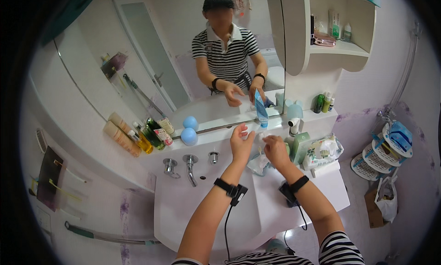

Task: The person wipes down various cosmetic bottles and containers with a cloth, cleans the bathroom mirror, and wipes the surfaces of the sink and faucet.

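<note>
Both hands are raised over the back edge of a white washbasin (206, 210), in front of the mirror shelf. My left hand (242, 141) has its fingers loosely curved and apart, with nothing seen in it. Beside it on the right, my right hand (275, 149) has bent fingers; a small white thing shows at its fingertips, but whether it is held cannot be told. A blue squeeze tube (261, 110) stands on its cap just behind the hands. Below my right hand lies a crumpled clear plastic bag (258, 164). A green box (300, 148) stands to its right.
A chrome faucet (190, 168) sits between two chrome fittings on the basin. Bottles (153, 137) and a blue ball-shaped container (189, 137) line the shelf at left. A pack of wipes (322, 153) lies on the counter at right. An open wall cabinet (339, 51) hangs above.
</note>
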`<state>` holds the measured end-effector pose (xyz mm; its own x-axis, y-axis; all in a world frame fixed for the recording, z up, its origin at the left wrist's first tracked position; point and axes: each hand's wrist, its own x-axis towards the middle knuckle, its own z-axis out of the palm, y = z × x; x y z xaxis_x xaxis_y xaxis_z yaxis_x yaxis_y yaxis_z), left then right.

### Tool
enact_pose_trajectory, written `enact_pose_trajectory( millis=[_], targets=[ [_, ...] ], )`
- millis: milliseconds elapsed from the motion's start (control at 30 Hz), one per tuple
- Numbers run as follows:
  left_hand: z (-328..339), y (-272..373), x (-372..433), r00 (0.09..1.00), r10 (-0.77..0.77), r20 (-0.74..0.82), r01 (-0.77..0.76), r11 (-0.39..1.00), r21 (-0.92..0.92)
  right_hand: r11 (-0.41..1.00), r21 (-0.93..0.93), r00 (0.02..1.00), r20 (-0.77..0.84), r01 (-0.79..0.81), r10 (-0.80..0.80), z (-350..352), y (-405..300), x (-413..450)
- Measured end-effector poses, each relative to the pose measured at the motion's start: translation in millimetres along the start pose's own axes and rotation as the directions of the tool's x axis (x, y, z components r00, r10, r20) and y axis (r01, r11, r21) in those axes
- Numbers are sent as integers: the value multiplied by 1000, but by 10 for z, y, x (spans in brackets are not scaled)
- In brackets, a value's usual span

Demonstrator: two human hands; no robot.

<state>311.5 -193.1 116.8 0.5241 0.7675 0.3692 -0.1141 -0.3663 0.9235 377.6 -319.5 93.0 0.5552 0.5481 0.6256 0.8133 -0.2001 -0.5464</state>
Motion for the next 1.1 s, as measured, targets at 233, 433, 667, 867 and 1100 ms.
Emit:
enact_pose_trajectory(
  millis=[233,433,667,867,1100],
  targets=[
    [594,-72,187,966,203,-157,-122,902,413,996,90,1000,-15,-5,6,-206,100,-232],
    [742,-31,157,974,110,-197,16,835,550,998,60,998,-67,-3,7,-485,56,-148],
    [-142,-175,92,934,259,-247,-143,903,406,963,-195,973,-101,185,-207,-147,18,361],
    [-1168,-2,-147,942,204,-266,-102,930,352,972,-214,995,-9,92,-96,499,-2,527],
    [-1888,135,-374,919,248,-307,-113,911,397,963,-137,966,150,233,-212,1525,-922,546]
  ],
)
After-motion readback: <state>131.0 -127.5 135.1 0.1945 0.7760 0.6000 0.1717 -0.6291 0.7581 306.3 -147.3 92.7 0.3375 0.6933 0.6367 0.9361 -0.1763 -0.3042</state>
